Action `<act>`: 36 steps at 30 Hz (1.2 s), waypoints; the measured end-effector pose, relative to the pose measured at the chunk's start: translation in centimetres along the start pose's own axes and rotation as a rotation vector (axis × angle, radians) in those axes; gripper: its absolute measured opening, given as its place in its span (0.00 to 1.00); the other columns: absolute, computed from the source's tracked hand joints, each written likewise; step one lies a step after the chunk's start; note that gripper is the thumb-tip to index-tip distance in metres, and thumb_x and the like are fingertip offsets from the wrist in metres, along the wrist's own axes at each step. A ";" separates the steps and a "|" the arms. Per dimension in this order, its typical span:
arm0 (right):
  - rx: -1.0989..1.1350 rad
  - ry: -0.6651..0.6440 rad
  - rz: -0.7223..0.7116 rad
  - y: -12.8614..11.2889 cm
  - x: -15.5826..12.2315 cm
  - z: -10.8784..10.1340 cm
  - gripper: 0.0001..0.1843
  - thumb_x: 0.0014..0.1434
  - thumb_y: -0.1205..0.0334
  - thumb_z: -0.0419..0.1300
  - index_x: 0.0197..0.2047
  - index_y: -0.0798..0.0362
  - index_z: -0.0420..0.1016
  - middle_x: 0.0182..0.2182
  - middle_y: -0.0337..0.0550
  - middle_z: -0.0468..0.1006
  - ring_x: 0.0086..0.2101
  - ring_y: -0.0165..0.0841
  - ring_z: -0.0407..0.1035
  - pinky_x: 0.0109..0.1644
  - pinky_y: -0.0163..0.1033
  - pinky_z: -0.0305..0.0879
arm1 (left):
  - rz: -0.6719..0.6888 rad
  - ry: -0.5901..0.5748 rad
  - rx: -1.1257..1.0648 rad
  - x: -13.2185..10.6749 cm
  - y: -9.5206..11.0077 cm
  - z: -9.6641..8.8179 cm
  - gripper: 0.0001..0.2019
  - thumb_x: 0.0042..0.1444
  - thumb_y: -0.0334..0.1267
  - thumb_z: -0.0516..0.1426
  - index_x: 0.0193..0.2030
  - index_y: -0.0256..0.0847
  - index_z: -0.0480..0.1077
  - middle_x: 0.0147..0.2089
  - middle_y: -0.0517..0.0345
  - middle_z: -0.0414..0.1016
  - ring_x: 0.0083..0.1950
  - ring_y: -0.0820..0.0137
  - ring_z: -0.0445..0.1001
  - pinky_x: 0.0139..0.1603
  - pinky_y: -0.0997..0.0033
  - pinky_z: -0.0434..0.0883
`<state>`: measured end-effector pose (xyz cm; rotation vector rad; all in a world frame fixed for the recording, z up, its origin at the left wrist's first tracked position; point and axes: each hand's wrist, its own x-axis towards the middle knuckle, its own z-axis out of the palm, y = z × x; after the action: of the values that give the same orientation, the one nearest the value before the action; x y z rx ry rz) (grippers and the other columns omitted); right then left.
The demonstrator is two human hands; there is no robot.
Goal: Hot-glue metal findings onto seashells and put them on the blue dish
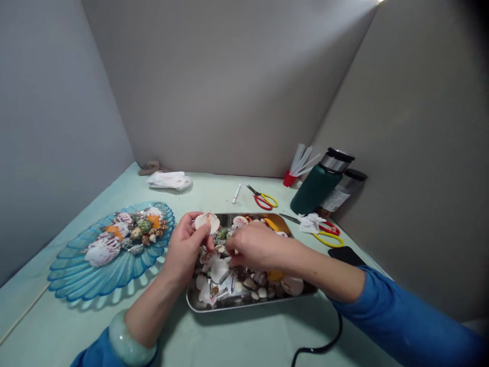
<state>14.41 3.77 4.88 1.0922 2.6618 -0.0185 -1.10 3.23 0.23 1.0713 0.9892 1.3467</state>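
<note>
A white scallop shell (207, 222) with orange marks is pinched between the thumb and fingers of my left hand (188, 243), above the left rear of a metal tray (206, 309). My right hand (254, 245) reaches down among the shells in that tray. Its fingers are curled and bent downward, and whatever they touch or hold is hidden beneath them. Around it lie white scallop shells (219, 269), small dark and pale shells, and orange-yellow pieces (274, 276). To the left stands a blue scalloped glass dish (82, 278) bearing shells grouped near its right side.
Behind the tray are red-and-yellow scissors (263, 199) and a white pen-like stick (237, 194). At right are a green bottle (315, 188), a jar (340, 193), second scissors (330, 233), crumpled tissue (311, 223) and a black phone-like slab (346, 255). A red cup (289, 179) holds translucent sticks.
</note>
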 end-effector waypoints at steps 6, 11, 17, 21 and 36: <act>0.013 0.045 -0.172 -1.1 1.2 1.4 0.12 0.56 0.54 0.59 0.41 0.50 0.75 0.27 0.41 0.79 0.28 0.36 0.71 0.28 0.36 0.54 | 0.024 0.007 -0.001 0.1 0.0 0.1 0.10 0.51 0.38 0.57 0.39 0.41 0.62 0.15 0.68 0.67 0.17 0.76 0.63 0.22 0.81 0.61; -0.022 0.164 -0.020 1.8 1.1 0.4 0.11 0.59 0.59 0.56 0.41 0.55 0.75 0.33 0.48 0.79 0.33 0.38 0.71 0.30 0.38 0.53 | 0.008 0.013 -0.009 0.2 -0.1 0.1 0.10 0.52 0.38 0.57 0.40 0.41 0.62 0.15 0.68 0.68 0.18 0.76 0.64 0.22 0.80 0.62; -0.034 -0.118 -0.253 1.9 -1.9 0.9 0.08 0.48 0.57 0.66 0.24 0.52 0.79 0.22 0.43 0.77 0.33 0.37 0.66 0.34 0.38 0.52 | 0.002 0.008 0.016 0.0 0.0 0.0 0.09 0.53 0.38 0.57 0.40 0.42 0.62 0.15 0.68 0.67 0.18 0.76 0.63 0.20 0.81 0.60; -0.057 0.094 -0.241 1.6 -1.6 2.1 0.06 0.50 0.62 0.63 0.25 0.54 0.77 0.26 0.45 0.77 0.35 0.38 0.63 0.38 0.41 0.51 | 0.003 0.014 0.023 0.0 0.1 0.2 0.10 0.53 0.38 0.57 0.40 0.41 0.62 0.15 0.67 0.68 0.18 0.75 0.63 0.20 0.80 0.60; -0.030 0.230 -0.052 2.7 -1.7 0.9 0.08 0.55 0.58 0.61 0.34 0.53 0.77 0.34 0.47 0.75 0.39 0.39 0.63 0.38 0.41 0.53 | 0.000 0.010 0.025 -0.1 0.1 0.2 0.11 0.53 0.39 0.57 0.41 0.41 0.63 0.15 0.68 0.67 0.18 0.74 0.64 0.21 0.78 0.61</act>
<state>17.67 4.47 4.62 1.0739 2.8827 0.1450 -0.96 3.15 0.32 1.0840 1.0160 1.3441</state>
